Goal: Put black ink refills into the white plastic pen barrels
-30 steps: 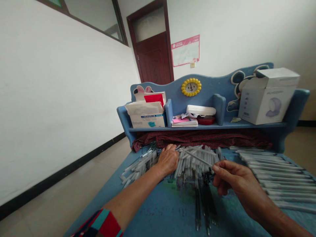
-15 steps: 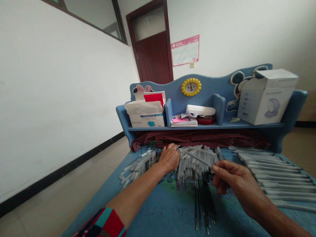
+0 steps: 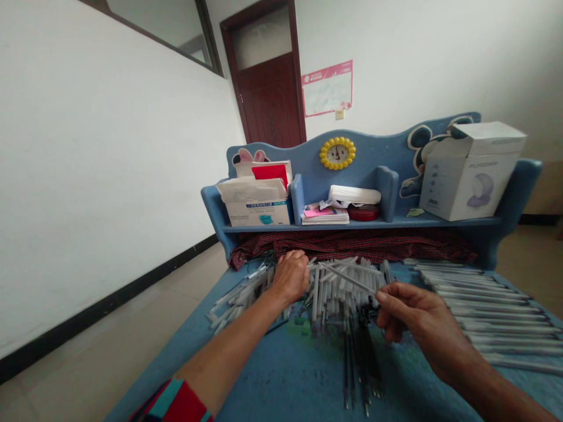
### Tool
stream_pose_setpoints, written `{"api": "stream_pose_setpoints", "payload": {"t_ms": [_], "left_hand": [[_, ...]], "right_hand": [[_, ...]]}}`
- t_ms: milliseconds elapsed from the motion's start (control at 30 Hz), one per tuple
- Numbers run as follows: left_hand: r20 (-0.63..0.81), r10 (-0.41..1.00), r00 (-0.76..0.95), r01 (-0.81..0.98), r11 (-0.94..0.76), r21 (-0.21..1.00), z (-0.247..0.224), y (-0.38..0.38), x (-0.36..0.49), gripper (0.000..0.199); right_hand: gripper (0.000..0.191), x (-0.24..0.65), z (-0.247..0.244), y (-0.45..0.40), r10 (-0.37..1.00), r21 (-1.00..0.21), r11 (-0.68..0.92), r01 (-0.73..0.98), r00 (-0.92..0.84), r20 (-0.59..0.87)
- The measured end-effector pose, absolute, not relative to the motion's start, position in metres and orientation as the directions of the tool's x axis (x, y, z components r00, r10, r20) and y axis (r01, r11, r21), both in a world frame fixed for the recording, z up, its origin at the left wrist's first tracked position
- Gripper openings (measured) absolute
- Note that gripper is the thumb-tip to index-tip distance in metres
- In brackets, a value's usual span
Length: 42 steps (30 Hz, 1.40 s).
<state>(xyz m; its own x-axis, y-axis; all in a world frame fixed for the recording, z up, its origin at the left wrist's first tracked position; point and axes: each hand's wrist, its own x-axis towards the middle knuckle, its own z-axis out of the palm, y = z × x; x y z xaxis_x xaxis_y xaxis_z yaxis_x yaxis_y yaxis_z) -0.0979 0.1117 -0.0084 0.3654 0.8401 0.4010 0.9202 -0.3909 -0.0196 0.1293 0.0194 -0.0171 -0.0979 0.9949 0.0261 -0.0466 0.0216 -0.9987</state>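
Between the thumb and forefinger of the right hand, one end of a slim pale tube is pinched; the tube slants away to the upper left, above or against a heap of clear tubes on the blue table. The right hand's other fingers curl inward beneath. At the heap's left part rests the left hand, back upward, its fingers bent down among the pieces; whether they grip one cannot be told.

Just in front of the heap, thin dark rods lie in a bunch pointing toward the wearer. To the right, beyond the right hand, a row of tubes with dark parts lies side by side.

Behind the heap a red-and-black checked cloth is bunched under a blue shelf unit. That carries an open carton at left, a stack of papers beside a red round container, and a large white box at right. Above the middle sits a yellow-rimmed clock.
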Motion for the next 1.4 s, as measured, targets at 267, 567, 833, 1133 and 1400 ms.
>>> {"api": "stream_pose_setpoints", "payload": {"t_ms": [267, 567, 833, 1133, 1400], "left_hand": [[0.377, 0.878, 0.296, 0.768, -0.453, 0.452, 0.018, 0.081, -0.115, 0.015], [0.292, 0.906, 0.307, 0.55, -0.42, 0.722, 0.016, 0.07, -0.121, 0.016], [0.24, 0.92, 0.311, 0.459, -0.366, 0.81, 0.012, 0.071, -0.124, 0.019], [0.022, 0.913, 0.408, 0.168, -0.099, 0.981, 0.01, 0.066, -0.12, 0.021], [-0.031, 0.893, 0.448, 0.02, 0.024, 1.0, 0.008, 0.062, -0.117, 0.018]], "right_hand": [[0.032, 0.133, -0.024, 0.025, 0.996, -0.994, 0.062, 0.088, -0.072, 0.056], [0.032, 0.131, -0.028, 0.023, 0.994, -0.985, 0.061, 0.163, -0.1, 0.045], [0.033, 0.128, -0.027, 0.019, 0.993, -0.98, 0.058, 0.191, -0.116, 0.036], [0.035, 0.127, -0.025, 0.017, 0.968, -0.984, 0.069, 0.164, -0.248, 0.026], [0.033, 0.12, -0.03, 0.013, 0.96, -0.974, 0.041, 0.223, -0.278, -0.023]]}}
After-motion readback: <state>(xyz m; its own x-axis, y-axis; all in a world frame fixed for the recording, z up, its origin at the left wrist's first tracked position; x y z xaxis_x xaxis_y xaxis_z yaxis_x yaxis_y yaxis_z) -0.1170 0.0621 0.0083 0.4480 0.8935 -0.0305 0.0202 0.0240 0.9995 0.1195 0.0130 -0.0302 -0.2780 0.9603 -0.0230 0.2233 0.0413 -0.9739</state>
